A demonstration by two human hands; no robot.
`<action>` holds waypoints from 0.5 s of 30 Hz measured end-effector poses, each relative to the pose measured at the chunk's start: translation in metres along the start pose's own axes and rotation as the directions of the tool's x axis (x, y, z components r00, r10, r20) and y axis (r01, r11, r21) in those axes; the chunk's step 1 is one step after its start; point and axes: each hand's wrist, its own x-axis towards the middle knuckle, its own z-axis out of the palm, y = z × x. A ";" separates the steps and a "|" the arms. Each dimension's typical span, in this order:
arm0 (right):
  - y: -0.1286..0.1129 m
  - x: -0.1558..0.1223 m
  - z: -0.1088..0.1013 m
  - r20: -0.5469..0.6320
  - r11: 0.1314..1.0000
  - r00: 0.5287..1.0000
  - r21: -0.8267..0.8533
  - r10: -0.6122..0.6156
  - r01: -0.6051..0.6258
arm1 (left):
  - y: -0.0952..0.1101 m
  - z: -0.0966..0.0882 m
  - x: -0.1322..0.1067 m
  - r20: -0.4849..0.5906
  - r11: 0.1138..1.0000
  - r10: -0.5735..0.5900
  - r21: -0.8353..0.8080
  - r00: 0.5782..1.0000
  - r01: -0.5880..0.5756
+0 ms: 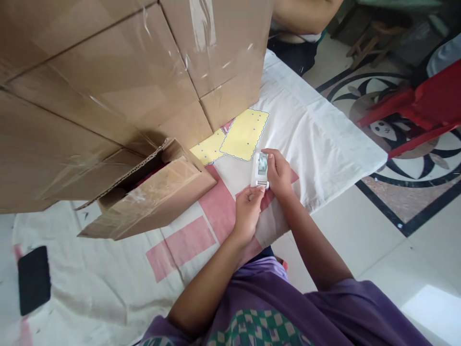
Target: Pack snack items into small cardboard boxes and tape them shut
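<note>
The left hand (248, 214) pinches the near end of a small white device (262, 165); the right hand (280, 172) wraps its right side, both narrow around it. It is over the right part of the surface (324, 149), just nearer than the yellow cards (247, 134). The step seems to be two-handed handling; the next move likely calls for steady fingertips.

The device (261, 166) looks like smooth plastic, the cards (245, 134) matt paper, the boxes (115, 81) cardboard under glossy tape (202, 23).
</note>
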 end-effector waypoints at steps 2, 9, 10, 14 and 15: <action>0.000 0.000 0.000 0.003 1.000 1.000 -0.006 0.005 -0.005 | 0.000 0.000 -0.001 -0.006 1.000 0.008 -0.006 1.000 -0.008; 0.003 0.000 0.001 -0.007 1.000 1.000 0.009 -0.016 0.016 | -0.003 0.004 0.000 -0.034 1.000 0.013 -0.023 0.999 -0.014; 0.003 0.000 0.001 -0.007 1.000 1.000 0.008 -0.015 0.015 | -0.004 0.004 0.002 -0.035 1.000 0.020 -0.015 0.999 -0.020; 0.001 0.000 0.000 -0.002 1.000 1.000 0.006 -0.013 0.013 | -0.011 0.002 0.004 -0.028 0.997 0.073 0.020 0.997 -0.073; 0.001 0.000 0.000 -0.001 1.000 1.000 0.007 -0.013 0.013 | -0.013 0.001 0.004 -0.028 0.996 0.088 0.028 0.996 -0.088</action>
